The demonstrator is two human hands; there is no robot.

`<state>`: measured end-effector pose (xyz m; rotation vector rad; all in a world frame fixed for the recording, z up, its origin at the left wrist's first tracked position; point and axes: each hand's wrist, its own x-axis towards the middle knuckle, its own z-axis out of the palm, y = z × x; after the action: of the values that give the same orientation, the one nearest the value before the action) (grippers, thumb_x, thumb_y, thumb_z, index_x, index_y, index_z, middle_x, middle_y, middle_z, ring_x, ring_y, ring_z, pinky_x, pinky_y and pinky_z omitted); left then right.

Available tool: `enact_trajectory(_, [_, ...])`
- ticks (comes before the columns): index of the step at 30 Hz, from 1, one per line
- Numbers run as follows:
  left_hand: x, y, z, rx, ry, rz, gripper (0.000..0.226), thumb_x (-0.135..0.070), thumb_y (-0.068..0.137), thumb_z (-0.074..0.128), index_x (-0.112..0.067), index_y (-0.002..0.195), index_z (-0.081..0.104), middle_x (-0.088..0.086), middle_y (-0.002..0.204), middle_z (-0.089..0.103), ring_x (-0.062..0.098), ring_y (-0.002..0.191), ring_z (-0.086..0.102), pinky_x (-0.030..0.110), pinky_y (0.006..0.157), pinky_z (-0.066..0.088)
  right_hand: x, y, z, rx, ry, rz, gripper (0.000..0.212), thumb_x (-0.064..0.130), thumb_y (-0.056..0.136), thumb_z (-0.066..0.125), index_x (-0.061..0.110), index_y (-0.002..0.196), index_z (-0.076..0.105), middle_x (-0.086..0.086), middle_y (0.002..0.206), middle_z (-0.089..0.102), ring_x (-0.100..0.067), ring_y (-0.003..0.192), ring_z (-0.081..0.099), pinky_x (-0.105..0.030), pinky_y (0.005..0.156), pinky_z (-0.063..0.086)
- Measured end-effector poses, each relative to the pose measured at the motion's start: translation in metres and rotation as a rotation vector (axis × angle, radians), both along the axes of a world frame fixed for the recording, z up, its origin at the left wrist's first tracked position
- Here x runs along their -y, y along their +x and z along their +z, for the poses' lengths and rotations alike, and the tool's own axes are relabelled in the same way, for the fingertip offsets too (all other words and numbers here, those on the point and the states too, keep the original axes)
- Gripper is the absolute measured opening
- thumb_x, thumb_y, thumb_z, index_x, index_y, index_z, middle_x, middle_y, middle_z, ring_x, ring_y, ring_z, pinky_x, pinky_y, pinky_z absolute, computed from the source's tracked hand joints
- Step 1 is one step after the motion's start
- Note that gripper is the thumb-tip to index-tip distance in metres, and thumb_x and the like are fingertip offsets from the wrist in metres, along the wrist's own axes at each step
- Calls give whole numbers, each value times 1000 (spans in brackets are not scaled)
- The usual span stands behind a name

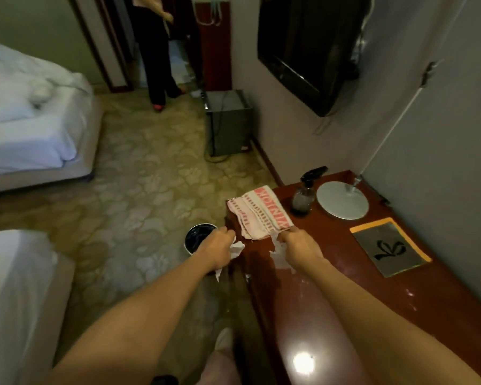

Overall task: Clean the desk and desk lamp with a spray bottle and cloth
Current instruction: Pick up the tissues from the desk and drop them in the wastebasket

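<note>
Along the desk [345,287] edge, left hand [220,247] and right hand [299,247] each pinch one paper scrap [237,249] beside one overhanging cloth [258,209].

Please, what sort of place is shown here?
Probably a hotel room. A bed and a second bed both wear plain white linen, a television hangs on the wall, and a small fridge stands on patterned carpet beyond the desk.

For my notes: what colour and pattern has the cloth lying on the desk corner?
White folded cloth with pink-red stripes, dashes and lettering; head view.
</note>
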<state>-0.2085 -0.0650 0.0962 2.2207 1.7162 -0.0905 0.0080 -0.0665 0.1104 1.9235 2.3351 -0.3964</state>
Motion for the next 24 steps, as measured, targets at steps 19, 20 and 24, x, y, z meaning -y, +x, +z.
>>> enact_trajectory(19, [-148, -166, -57, 92, -70, 185, 35, 6, 82, 51, -3, 116, 52, 14, 121, 49, 29, 107, 51, 32, 80, 44, -167, -205, -44, 35, -68, 94, 37, 1, 88, 50, 8, 122, 60, -12, 128, 49, -29, 119, 48, -35, 91, 46])
enact_trajectory(20, [-164, -175, -62, 103, -74, 178, 35, 7, 81, 52, -2, 115, 52, 13, 120, 49, 30, 106, 52, 32, 78, 43, -179, -215, -49, 41, -85, 77, 37, 2, 89, 50, 9, 124, 59, -11, 129, 48, -28, 119, 48, -35, 91, 46])
enact_trajectory(24, [-220, -202, -91, 143, -143, 140, 35, 9, 78, 56, -4, 110, 51, 14, 117, 50, 29, 102, 54, 35, 78, 46, -226, -256, -73, 35, -152, 28, 36, 4, 91, 49, 9, 126, 56, -11, 132, 46, -28, 122, 46, -35, 94, 45])
